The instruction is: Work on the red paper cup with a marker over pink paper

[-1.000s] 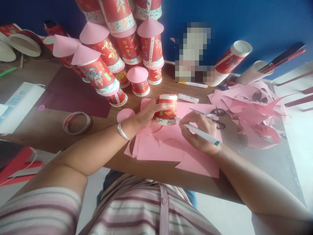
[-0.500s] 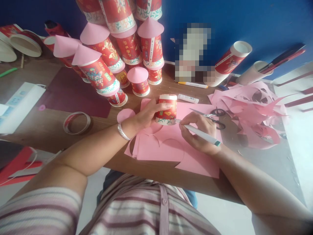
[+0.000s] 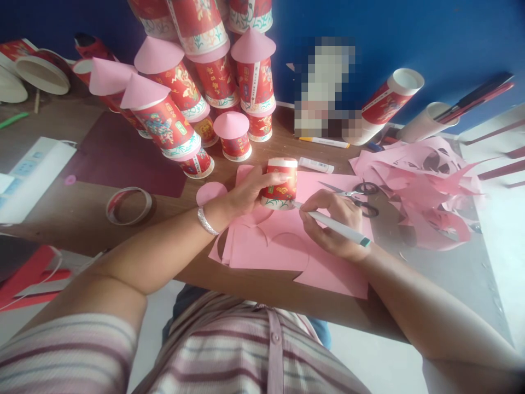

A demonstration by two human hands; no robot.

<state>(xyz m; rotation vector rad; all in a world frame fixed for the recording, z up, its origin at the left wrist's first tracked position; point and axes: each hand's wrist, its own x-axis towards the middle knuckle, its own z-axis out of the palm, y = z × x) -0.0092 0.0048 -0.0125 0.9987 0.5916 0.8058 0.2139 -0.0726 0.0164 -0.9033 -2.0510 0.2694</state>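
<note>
Wrapped round a red patterned paper cup (image 3: 280,189), my left hand (image 3: 252,191) steadies it over the pink paper (image 3: 266,254). Its white lower band carries green drawn strokes. My right hand (image 3: 334,221) pinches a white marker pen (image 3: 338,226) with a green end, and the tip meets or nearly meets the band at the cup's lower right. Scissors (image 3: 363,197) lie just beyond my right hand, partly on the pink paper. A pink paper circle (image 3: 211,195) rests beside my left wrist.
Red cup towers with pink cone tops (image 3: 168,123) stand at the back left. A tape roll (image 3: 128,206) lies left of my left forearm. Pink paper scraps (image 3: 435,191) heap up at the right. A glue stick (image 3: 315,164) and a yellow marker (image 3: 324,142) lie behind the cup.
The marker tip and my right fingers have shifted very slightly along the cup's lower band. My left hand keeps the cup in nearly the same place.
</note>
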